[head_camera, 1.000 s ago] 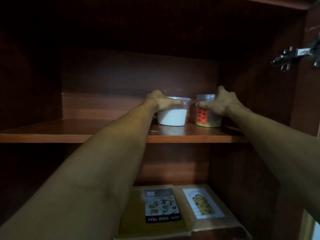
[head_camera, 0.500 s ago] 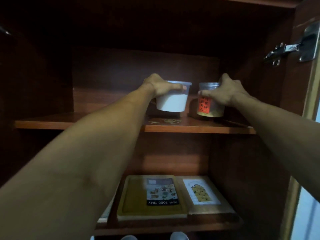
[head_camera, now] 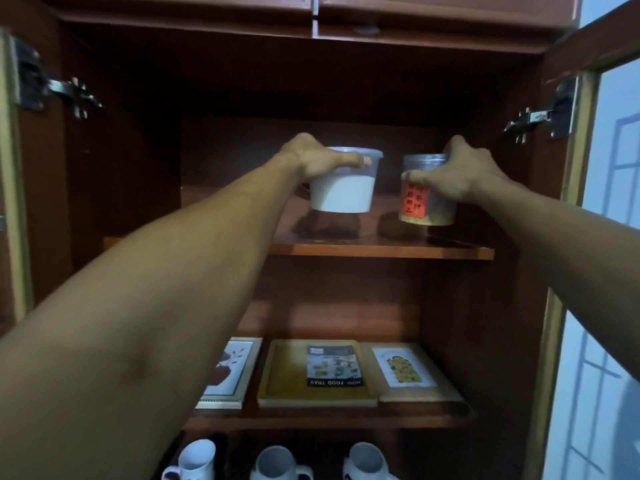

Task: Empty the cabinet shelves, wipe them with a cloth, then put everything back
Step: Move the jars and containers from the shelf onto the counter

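- Left hand (head_camera: 318,161) is clasping the white tub (head_camera: 343,197) near its rim, right hand (head_camera: 460,176) the labelled jar (head_camera: 427,211).
- Both are hanging just above the upper shelf (head_camera: 381,251).
- Smooth plastic is likely handling slippery; hold below the lids.

Lidded white-filled tub (head_camera: 343,194) and red-labelled jar (head_camera: 429,206) held above upper shelf (head_camera: 381,250)

Both your arms reach forward and up; your left hand (head_camera: 311,161) grips a tub (head_camera: 343,195) near its rim (thumb across the front), your right hand (head_camera: 460,174) a jar (head_camera: 415,202).
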Demonstrator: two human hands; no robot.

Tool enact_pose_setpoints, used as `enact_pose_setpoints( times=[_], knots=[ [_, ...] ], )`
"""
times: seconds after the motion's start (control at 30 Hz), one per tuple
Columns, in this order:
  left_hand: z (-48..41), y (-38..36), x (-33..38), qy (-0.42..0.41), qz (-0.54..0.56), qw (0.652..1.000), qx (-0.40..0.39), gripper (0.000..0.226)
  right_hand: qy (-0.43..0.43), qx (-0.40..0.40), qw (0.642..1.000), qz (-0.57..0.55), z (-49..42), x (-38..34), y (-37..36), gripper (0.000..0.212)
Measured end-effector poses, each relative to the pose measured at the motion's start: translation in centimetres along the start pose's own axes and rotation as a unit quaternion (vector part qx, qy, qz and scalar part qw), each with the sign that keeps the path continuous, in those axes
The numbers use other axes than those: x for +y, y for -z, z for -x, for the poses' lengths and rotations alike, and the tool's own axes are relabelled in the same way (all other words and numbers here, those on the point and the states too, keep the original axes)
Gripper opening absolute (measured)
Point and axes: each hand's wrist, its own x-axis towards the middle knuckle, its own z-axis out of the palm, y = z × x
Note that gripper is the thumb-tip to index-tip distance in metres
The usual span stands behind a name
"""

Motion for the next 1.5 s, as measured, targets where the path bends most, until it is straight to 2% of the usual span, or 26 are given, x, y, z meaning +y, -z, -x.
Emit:
enact_pose_setpoints(
  times=[0.23,0.4,0.63,0.83,1.0,1.23,1.5],
  knots=[
    [5.2,3.1,0.5,-0.004,0.002,1.0,-0.017,0.073,0.008,0.006,1.0,0.008,5.2,-1.9,2.4,0.092],
    [10.1,5.8,0.5,-0.002,-0.011,1.0,-0.028,0.08,0.007,0.006,1.0,0.006,10.6,-3.5,4.2,0.09],
    [16.8,8.8,-0.2,0.0,0.001,0.999,-0.037,0.07,-0.001,-0.001,1.0,0.018,18.9,-5.4,6.2,0.084],
    [22.0,10.4,-0.6,-0.004,0.022,0.999,-0.035,0.089,0.004,-0.012,1.0,0.019,24.9,-6.1,7.3,0.08],
    [26.5,11.1,-0.9,-0.005,0.016,0.999,-0.038,0.08,0.011,-0.014,0.999,0.031,29.5,-6.3,8.3,0.08],
    [33.7,12.0,-1.0,-0.011,0.0,1.0,-0.025,0.097,0.014,-0.034,0.999,-0.001,36.1,-6.4,10.2,0.072],
    [41.4,12.7,-0.6,-0.013,-0.041,0.999,-0.017,0.092,0.028,-0.07,0.996,-0.039,43.1,-5.6,12.1,0.071]
  ],
)
